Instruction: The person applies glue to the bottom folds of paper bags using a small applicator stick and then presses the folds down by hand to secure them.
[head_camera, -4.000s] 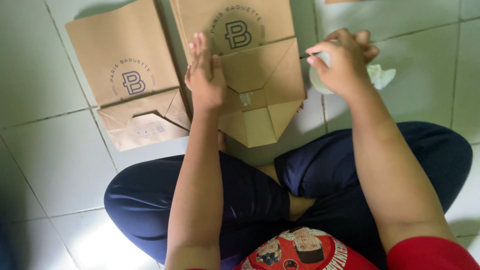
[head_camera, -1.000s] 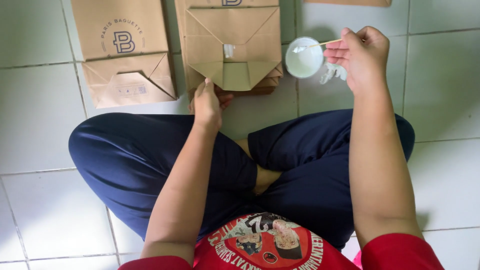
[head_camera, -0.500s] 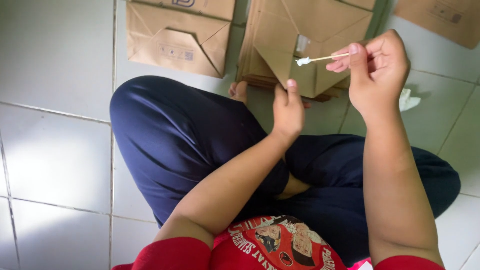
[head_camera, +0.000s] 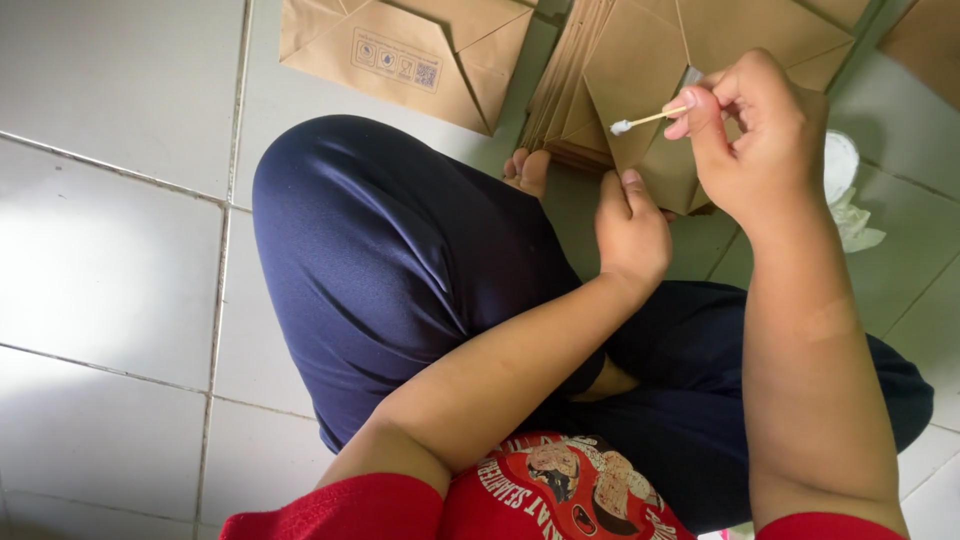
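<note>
Pinching swab stick (head_camera: 648, 119) in right hand (head_camera: 755, 140) grip, tip pointing left.

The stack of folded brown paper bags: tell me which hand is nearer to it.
Left. The left hand rests at the near edge of the stack of brown paper bags, seemingly touching it. The right hand is raised over the stack, pinching a thin swab stick.
</note>
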